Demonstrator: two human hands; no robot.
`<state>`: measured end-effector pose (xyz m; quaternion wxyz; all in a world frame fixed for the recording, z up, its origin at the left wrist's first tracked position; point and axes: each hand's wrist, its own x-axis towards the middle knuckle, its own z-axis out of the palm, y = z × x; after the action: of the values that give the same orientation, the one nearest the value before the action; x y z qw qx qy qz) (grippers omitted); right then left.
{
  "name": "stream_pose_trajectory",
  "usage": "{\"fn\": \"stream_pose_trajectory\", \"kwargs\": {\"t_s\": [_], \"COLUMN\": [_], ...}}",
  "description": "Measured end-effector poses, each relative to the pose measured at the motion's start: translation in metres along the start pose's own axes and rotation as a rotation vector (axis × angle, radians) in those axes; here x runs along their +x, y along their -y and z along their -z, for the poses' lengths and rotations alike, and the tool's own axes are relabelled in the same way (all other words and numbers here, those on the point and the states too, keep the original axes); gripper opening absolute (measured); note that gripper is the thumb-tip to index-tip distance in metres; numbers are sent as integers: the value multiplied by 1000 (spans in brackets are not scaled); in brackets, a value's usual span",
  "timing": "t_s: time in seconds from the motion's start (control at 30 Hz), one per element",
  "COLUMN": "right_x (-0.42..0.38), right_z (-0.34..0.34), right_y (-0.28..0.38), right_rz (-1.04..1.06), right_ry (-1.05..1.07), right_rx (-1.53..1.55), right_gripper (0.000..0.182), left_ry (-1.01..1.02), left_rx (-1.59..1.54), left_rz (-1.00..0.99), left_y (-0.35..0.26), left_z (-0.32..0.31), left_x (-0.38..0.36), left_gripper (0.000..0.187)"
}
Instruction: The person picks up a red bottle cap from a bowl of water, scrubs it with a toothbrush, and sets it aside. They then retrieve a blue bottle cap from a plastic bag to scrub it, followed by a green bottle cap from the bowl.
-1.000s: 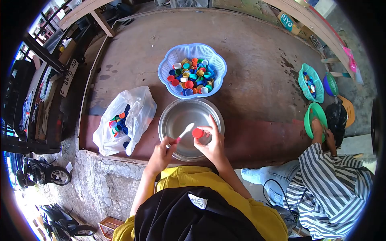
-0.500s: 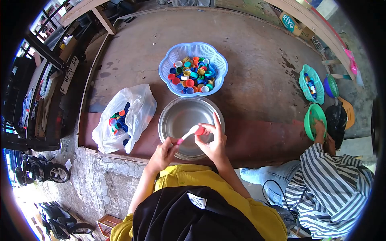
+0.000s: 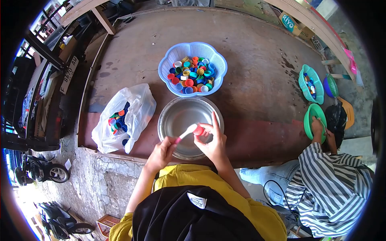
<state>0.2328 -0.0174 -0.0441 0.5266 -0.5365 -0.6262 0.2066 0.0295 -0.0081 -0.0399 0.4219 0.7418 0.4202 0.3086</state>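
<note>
A toothbrush-like brush (image 3: pixel 184 134) with a white head and pink handle is gripped in my left hand (image 3: pixel 161 154). My right hand (image 3: pixel 213 142) holds a red cap (image 3: pixel 199 129) between thumb and fingers, index finger pointing up. The brush's head touches the cap. Both are above a round metal bowl (image 3: pixel 163 120). Just behind the bowl stands a blue plastic basket (image 3: pixel 169 56) of colourful bottle caps (image 3: pixel 193 74). To the left lies a white plastic bag (image 3: pixel 140 102) with more caps (image 3: pixel 118 121) inside.
On the right a person in a striped shirt (image 3: pixel 333 180) has a hand in a green bowl (image 3: pixel 309 124). A teal basket (image 3: pixel 305 89) with small items sits behind it, near a black bag (image 3: pixel 337 118). The brown table (image 3: pixel 257 60) has a raised left edge.
My hands have barely shifted; the red cap is tilted slightly differently against the brush. The other person's hands have moved a little at the green bowl.
</note>
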Motion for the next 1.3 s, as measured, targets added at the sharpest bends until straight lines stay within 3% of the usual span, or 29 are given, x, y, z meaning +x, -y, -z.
{"fn": "stream_pose_trajectory", "kwargs": {"t_s": [0.13,0.17,0.23,0.3,0.37,0.47,0.57,0.6,0.7,0.83,0.97,1.0,1.1,1.13,1.23,1.3], "right_x": [-3,-2,-1,-3,-2,-2,-4,-3,-5,-6,-5,-4,-3,-2,2,1], "right_z": [1,0,1,0,0,0,1,2,2,3,0,1,1,2,4,7], "right_y": [-1,-1,-2,0,0,3,3,4,3,1,2,3,2,3,8,11], "right_rz": [6,2,3,-4,-1,-11,-1,-5,9,39,50,53,61,60,63,41], "right_ry": [-46,-48,-44,-41,-68,-52,-37,-44,-32,-39,-6,-2,-1,-2,-3,1], "right_rx": [-7,32,52,21,26,25,20,19,28,-15,15,12,4,3,1,-8], "right_gripper": [89,88,87,87,86,85,84,84,83,83,82,82,82,83,83,83], "left_ry": [11,-9,55,2,11,-34,-35,-9,-50,-25,1,71,-56,-59,77,2], "left_rx": [-54,-48,-22,-113,-86,37,-60,-34,-2,-58,54,52,35,9,73,9], "left_rz": [198,9,-88,119,160,-248,144,155,-174,141,-198,-16,42,-28,-93,83], "left_y": [0,-5,7,18,16,15,22,19,20,21,4,3,8,6,-6,-3], "left_z": [4,0,-8,-6,-1,-7,-5,1,-6,-1,-5,-2,2,3,1,6], "left_x": [-8,-10,-12,-13,-16,-16,-17,-17,-19,-14,-10,-10,-5,-4,-3,0], "left_gripper": [15,16,17,17,17,17,17,17,16,16,17,17,18,18,16,16]}}
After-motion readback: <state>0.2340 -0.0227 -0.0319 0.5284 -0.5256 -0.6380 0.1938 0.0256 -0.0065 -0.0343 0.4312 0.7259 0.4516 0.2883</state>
